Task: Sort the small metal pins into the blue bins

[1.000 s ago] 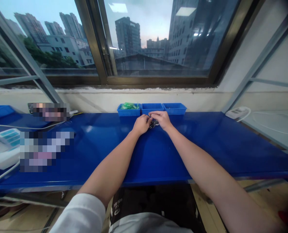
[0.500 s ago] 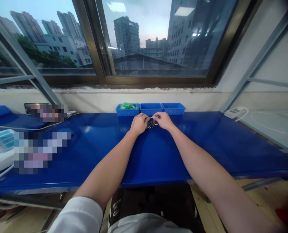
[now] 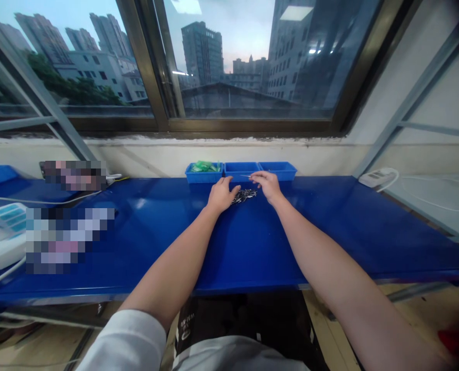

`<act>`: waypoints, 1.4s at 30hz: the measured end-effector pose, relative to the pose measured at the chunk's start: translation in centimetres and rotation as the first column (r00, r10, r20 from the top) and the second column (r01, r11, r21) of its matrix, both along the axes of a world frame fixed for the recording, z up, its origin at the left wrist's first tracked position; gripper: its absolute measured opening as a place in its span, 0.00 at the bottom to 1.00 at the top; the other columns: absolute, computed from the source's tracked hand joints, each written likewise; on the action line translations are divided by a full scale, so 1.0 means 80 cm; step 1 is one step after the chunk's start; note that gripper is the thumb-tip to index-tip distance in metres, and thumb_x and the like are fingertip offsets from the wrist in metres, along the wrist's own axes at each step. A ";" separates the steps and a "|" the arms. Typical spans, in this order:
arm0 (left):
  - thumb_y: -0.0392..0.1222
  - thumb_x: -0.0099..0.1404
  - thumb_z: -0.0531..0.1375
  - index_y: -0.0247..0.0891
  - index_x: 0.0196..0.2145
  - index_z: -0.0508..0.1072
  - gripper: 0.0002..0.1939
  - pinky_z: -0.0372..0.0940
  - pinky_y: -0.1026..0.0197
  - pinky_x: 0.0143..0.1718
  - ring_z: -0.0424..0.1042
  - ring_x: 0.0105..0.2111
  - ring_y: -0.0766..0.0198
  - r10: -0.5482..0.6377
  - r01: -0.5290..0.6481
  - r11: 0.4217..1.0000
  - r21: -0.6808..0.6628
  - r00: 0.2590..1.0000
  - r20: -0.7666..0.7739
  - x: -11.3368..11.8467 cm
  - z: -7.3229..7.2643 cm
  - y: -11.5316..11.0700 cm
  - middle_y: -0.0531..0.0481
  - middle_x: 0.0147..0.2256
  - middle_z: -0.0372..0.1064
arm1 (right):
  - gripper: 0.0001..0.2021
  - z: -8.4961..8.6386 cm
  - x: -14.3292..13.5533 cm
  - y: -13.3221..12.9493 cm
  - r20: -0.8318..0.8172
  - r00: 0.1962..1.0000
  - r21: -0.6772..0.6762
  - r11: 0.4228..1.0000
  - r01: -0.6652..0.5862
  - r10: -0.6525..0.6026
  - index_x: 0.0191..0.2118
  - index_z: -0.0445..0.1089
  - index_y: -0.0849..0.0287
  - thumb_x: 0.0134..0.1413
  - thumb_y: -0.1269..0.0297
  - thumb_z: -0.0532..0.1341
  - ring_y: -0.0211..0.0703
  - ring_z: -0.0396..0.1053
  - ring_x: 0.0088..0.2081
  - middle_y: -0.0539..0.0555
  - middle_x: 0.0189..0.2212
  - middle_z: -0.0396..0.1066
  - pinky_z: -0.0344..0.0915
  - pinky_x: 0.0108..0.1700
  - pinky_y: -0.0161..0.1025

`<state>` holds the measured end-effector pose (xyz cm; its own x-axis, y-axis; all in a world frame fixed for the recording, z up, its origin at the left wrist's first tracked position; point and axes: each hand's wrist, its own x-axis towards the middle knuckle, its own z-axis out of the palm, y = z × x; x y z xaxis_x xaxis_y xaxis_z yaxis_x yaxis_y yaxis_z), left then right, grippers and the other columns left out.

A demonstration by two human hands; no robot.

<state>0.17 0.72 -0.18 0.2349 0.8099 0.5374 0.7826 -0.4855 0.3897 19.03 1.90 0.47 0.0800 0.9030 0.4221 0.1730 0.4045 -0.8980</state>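
A pile of small, thin, dark and shiny metal pieces [image 3: 245, 196] lies on the blue tabletop between my hands; their exact kind is too small to tell. My left hand [image 3: 220, 195] rests at the pile's left side, thumb and fingers apart, with nothing visible between them. Above the pile's right side, my right hand [image 3: 267, 186] pinches a thin light-coloured pin-like piece [image 3: 245, 175] that points left, in front of the bins. The middle blue bin [image 3: 241, 168] is just behind my hands.
Left of it, a blue bin [image 3: 204, 178] holds green pieces; another blue bin [image 3: 278, 170] stands on the right. A white device [image 3: 5, 232], blurred-out items and a cable occupy the table's left. A white power strip [image 3: 378, 178] lies at the right, by a grey metal frame.
My hands have moved apart. My right hand has shifted right and slightly away from me with the thin piece, leaving more of the pile visible. The left hand has opened.
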 end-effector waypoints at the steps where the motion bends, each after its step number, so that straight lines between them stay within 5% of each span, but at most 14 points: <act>1: 0.51 0.65 0.53 0.33 0.54 0.64 0.25 0.61 0.55 0.51 0.67 0.49 0.54 0.031 -0.031 0.999 -0.020 1.000 0.003 -0.001 -0.001 0.002 0.39 0.49 0.66 | 0.12 0.000 0.004 0.001 0.034 0.995 0.036 0.995 0.090 -0.092 0.33 0.74 0.60 0.43 0.59 0.60 0.43 0.70 0.33 0.54 0.31 0.75 0.67 0.38 0.41; 5: 0.49 0.65 0.53 0.33 0.53 0.64 0.23 0.61 0.53 0.52 0.66 0.50 0.53 0.128 -0.128 0.988 -0.089 0.992 -0.004 -0.007 -0.004 0.006 0.38 0.51 0.65 | 0.15 -0.004 0.020 0.004 0.236 0.886 0.166 0.915 0.367 -0.399 0.39 0.74 0.61 0.42 0.65 0.58 0.47 0.68 0.40 0.55 0.36 0.75 0.63 0.48 0.46; 8: 0.49 0.65 0.53 0.33 0.53 0.63 0.23 0.60 0.53 0.52 0.66 0.51 0.52 0.149 -0.152 0.980 -0.126 0.988 -0.031 -0.007 -0.003 0.005 0.38 0.51 0.64 | 0.20 -0.007 0.024 0.004 0.358 0.802 0.190 0.878 0.439 -0.479 0.46 0.72 0.60 0.44 0.65 0.58 0.52 0.63 0.47 0.56 0.41 0.74 0.59 0.52 0.49; 15: 0.52 0.65 0.51 0.35 0.54 0.63 0.24 0.61 0.51 0.50 0.66 0.51 0.48 0.153 -0.168 0.972 -0.164 0.983 -0.101 -0.006 -0.007 0.004 0.38 0.52 0.63 | 0.28 -0.010 0.024 0.008 0.575 0.671 0.139 0.864 0.483 -0.468 0.56 0.64 0.56 0.45 0.62 0.59 0.61 0.53 0.54 0.54 0.58 0.61 0.54 0.53 0.58; 21: 0.54 0.65 0.50 0.34 0.54 0.63 0.26 0.60 0.50 0.52 0.64 0.52 0.48 0.122 -0.152 0.967 -0.204 0.981 -0.153 -0.007 -0.008 0.005 0.37 0.53 0.63 | 0.36 -0.012 0.031 0.016 0.693 0.649 -0.019 0.893 0.451 -0.313 0.62 0.55 0.55 0.43 0.58 0.60 0.67 0.49 0.57 0.54 0.65 0.47 0.53 0.53 0.62; 28: 0.56 0.65 0.49 0.34 0.55 0.62 0.28 0.59 0.51 0.52 0.64 0.53 0.48 0.103 -0.142 0.963 -0.230 0.979 -0.173 -0.007 -0.007 0.003 0.36 0.53 0.63 | 0.40 -0.017 0.034 0.019 0.676 0.662 -0.062 0.870 0.489 -0.324 0.62 0.53 0.54 0.41 0.54 0.63 0.71 0.46 0.59 0.59 0.66 0.36 0.52 0.53 0.64; 34: 0.58 0.66 0.46 0.36 0.53 0.65 0.28 0.59 0.55 0.52 0.65 0.52 0.53 -0.016 -0.021 0.972 -0.233 0.988 -0.153 -0.007 -0.010 0.003 0.40 0.52 0.65 | 0.24 -0.018 0.028 0.014 0.575 0.703 0.128 0.894 0.429 -0.420 0.51 0.67 0.58 0.45 0.61 0.60 0.60 0.54 0.55 0.62 0.54 0.60 0.54 0.54 0.57; 38: 0.62 0.65 0.44 0.37 0.53 0.66 0.32 0.58 0.57 0.53 0.65 0.53 0.54 -0.106 0.062 0.969 -0.239 0.978 -0.178 -0.007 -0.012 0.001 0.41 0.53 0.65 | 0.12 -0.015 0.017 0.006 0.637 0.731 0.117 0.968 0.220 -0.243 0.38 0.74 0.60 0.46 0.64 0.60 0.50 0.64 0.45 0.58 0.38 0.70 0.59 0.51 0.47; 42: 0.66 0.63 0.45 0.37 0.54 0.66 0.35 0.58 0.55 0.54 0.63 0.54 0.52 -0.162 0.102 0.965 -0.242 0.957 -0.239 -0.007 -0.011 -0.002 0.42 0.54 0.65 | 0.13 -0.016 0.006 -0.001 0.726 0.683 0.053 0.997 0.050 -0.073 0.37 0.76 0.58 0.44 0.60 0.63 0.48 0.65 0.42 0.56 0.36 0.70 0.59 0.49 0.44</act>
